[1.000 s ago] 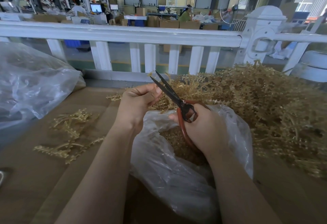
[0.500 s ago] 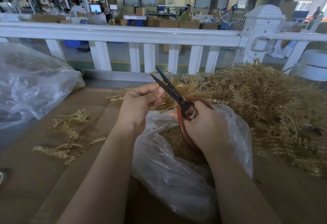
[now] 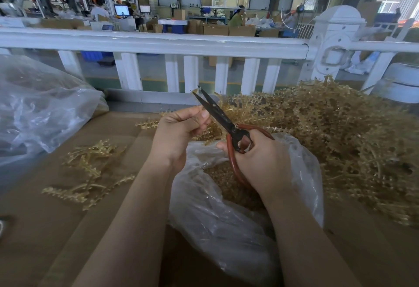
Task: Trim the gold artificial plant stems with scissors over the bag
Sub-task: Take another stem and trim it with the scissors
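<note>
Here the left hand (image 3: 179, 134) pinches a gold stem (image 3: 209, 128) beside the scissors (image 3: 217, 114) gripped by the right hand (image 3: 260, 162) — blades could nick fingertips (image 3: 205, 114), or trimmings miss the bag (image 3: 217, 218).

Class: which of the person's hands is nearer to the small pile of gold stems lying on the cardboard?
Left. The left hand is just right of the small pile; the right hand is farther right, over the bag.

The blades of my scissors (image 3: 217, 114), wide apart a second ago, are now nearly closed beside my left hand (image 3: 179, 134); my right hand (image 3: 260, 162) squeezes the handles tighter.
</note>
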A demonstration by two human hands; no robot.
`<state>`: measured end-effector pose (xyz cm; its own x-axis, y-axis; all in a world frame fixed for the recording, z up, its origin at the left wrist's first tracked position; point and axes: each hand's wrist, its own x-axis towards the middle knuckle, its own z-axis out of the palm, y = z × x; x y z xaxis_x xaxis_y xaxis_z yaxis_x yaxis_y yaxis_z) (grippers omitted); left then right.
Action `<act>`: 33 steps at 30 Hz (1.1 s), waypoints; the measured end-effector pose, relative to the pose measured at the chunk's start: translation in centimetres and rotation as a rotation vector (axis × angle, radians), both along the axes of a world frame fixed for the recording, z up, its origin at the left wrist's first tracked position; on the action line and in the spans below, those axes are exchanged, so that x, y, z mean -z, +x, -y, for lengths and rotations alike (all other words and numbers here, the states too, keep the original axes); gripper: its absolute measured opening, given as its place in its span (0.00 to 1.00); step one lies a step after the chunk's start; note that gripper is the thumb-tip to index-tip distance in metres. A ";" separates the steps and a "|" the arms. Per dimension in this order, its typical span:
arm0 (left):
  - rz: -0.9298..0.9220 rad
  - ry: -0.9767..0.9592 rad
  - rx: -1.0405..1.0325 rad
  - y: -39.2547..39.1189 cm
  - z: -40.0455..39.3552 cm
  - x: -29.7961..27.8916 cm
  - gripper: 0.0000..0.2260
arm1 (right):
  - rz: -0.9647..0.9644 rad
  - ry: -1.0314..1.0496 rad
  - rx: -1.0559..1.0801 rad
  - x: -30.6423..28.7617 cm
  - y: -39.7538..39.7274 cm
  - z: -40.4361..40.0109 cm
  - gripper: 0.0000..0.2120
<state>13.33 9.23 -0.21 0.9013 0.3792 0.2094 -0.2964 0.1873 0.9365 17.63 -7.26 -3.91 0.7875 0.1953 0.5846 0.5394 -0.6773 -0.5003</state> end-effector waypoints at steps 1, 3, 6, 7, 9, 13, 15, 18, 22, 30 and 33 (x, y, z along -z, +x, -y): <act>-0.003 0.004 0.005 0.0 0.0 0.0 0.05 | 0.001 0.005 -0.006 0.0 0.0 0.0 0.27; -0.023 -0.006 0.008 -0.1 -0.1 0.0 0.04 | 0.011 0.008 -0.019 0.1 0.0 0.1 0.26; -0.115 -0.105 -0.010 -0.1 -0.3 -0.1 0.03 | 0.008 -0.006 -0.052 0.3 0.1 0.2 0.25; -0.152 -0.155 -0.023 0.0 -0.3 0.0 0.03 | 0.002 -0.017 -0.066 0.3 0.1 0.2 0.26; -0.217 -0.232 -0.055 0.1 -0.5 0.0 0.04 | -0.019 -0.031 -0.100 0.3 0.0 0.2 0.24; -0.267 -0.335 -0.105 0.3 -0.6 0.1 0.07 | -0.082 -0.066 -0.125 0.4 0.1 0.3 0.21; -0.277 -0.406 -0.128 0.3 -0.7 0.1 0.07 | -0.093 -0.070 -0.131 0.3 0.2 0.3 0.24; -0.284 -0.441 -0.120 0.2 -0.9 0.0 0.06 | -0.083 -0.056 -0.125 0.3 0.0 0.2 0.24; -0.316 -0.278 -0.035 0.3 -0.4 0.1 0.05 | -0.174 0.124 -0.111 0.3 0.0 0.0 0.26; -0.323 -0.134 0.071 0.3 1.7 0.3 0.03 | -0.362 0.505 -0.217 0.3 0.6 -0.1 0.25; -0.323 -0.118 0.093 0.2 1.8 0.2 0.03 | -0.382 0.552 -0.201 0.5 1.0 -0.1 0.18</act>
